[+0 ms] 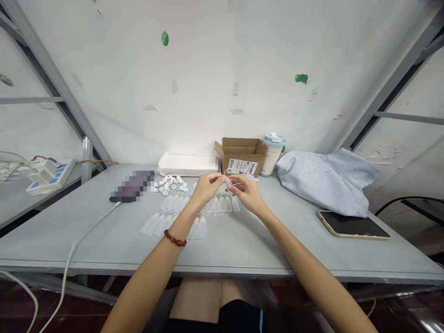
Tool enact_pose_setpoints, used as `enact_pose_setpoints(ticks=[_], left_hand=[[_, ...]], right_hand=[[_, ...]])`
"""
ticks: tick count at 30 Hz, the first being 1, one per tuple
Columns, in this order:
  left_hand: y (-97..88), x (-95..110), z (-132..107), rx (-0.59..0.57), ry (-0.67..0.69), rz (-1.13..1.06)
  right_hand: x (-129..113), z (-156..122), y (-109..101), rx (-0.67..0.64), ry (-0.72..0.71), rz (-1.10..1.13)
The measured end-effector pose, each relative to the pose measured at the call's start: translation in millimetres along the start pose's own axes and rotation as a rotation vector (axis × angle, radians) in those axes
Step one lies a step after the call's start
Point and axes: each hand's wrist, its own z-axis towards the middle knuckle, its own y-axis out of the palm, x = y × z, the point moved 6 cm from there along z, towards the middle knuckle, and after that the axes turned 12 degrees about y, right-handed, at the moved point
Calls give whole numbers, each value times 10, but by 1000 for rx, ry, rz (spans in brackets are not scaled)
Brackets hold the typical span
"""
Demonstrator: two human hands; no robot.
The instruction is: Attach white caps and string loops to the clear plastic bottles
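My left hand (207, 188) and my right hand (245, 192) meet above the grey table, fingertips nearly touching. A small translucent plastic piece (228, 183) sits in the fingers of my right hand. A thin white thread (234, 184) runs beside it, and my left fingertips pinch what looks like its end. Below my hands, several elongated translucent pieces (157, 224) lie in rows, partly hidden by my left forearm. Further back lies a cluster of small white parts (169, 185). A red bead bracelet (175, 238) circles my left wrist.
The grey table (243, 249) holds a pixelated phone (133, 186), a white stack (187, 164), a labelled cardboard box (241, 155), a tumbler (272, 155), a pale blue cloth (328, 180) and a tablet (353, 225). A white cable (83, 240) trails off the front edge. A power strip (48, 175) sits left.
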Motion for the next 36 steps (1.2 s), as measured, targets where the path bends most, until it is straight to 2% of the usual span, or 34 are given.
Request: enact_pose_setpoints(ticks=[9,17,19,23,26,31,33,36], left_hand=[[20,9,-5,-57,3,16],[50,32,7,-131,60,58],[32,29,13,-95,75,70],[-53,52,22,59,117,132],[-65,161,8,95,245,231],[125,354,-91,-103,593,385],[193,352,-130,-167,654,434],[238,313,-152,-198,660,495]], right_hand=[[36,9,13,17,61,9],[42,9,11,-7,35,16],[38,9,1,-2,37,22],[30,13,-17,21,45,50],[38,23,-37,45,62,79],[65,47,-97,101,86,142],[75,52,-110,109,103,168],[68,42,-102,99,130,199]])
